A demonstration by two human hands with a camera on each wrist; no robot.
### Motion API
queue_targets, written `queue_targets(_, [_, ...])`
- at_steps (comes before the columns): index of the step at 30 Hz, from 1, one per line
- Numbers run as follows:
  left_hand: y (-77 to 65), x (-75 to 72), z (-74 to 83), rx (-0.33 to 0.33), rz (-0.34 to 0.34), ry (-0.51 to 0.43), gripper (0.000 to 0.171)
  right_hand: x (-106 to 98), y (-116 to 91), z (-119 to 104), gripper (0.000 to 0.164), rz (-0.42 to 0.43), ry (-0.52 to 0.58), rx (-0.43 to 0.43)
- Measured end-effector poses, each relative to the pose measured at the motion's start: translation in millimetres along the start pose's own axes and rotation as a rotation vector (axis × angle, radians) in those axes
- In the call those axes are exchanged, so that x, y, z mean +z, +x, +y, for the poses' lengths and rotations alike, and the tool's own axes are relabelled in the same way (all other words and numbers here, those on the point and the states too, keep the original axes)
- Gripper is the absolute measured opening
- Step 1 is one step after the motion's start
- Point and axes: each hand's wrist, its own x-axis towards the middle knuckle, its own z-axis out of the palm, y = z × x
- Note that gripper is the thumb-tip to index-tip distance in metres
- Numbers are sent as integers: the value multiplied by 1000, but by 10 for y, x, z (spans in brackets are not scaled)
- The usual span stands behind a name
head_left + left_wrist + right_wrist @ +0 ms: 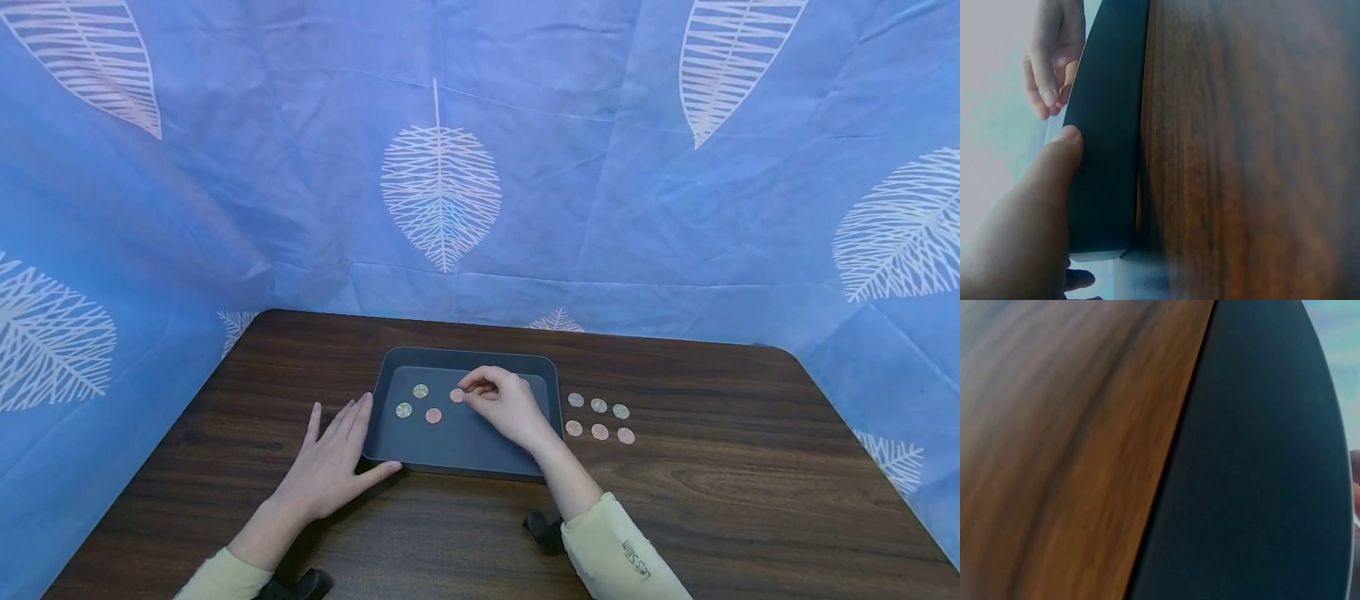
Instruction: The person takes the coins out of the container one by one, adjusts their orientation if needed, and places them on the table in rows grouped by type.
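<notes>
A dark grey tray (465,458) lies on the table. My left hand (326,471) is at its near left corner, with straight fingers along the left side and the thumb at the front wall; in the left wrist view the thumb (1063,156) touches the rim. Reaching over the tray, my right hand (510,408) pinches a copper-coloured coin (456,395) at its fingertips, low over the tray floor. Left of it in the tray are another copper coin (433,416) and two silvery coins, one (421,391) behind the other (403,410).
Right of the tray, coins lie on the brown wooden table (720,475) in two rows: three silvery ones (598,406) behind three copper ones (600,432). A blue cloth (562,208) with white leaf prints hangs around the table's back and sides.
</notes>
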Motion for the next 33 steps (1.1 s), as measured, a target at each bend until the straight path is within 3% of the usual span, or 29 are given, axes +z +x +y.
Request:
queue_targets(7, [3,7,-3,-3,-5,-3,108,157,92,-37,15,-32,58,-10])
queue_targets(13, [3,5,-3,-1,-8,-9,108,267,157,-61,16,-73,97,32])
queue_targets(25, [-2,-5,-3,-2,-13,-4,108,433,249,89,18,-160,52,105])
queue_targets(33, [4,-16,-7,-10,-26,-5,109,486,264,148,16,-191,-29,78])
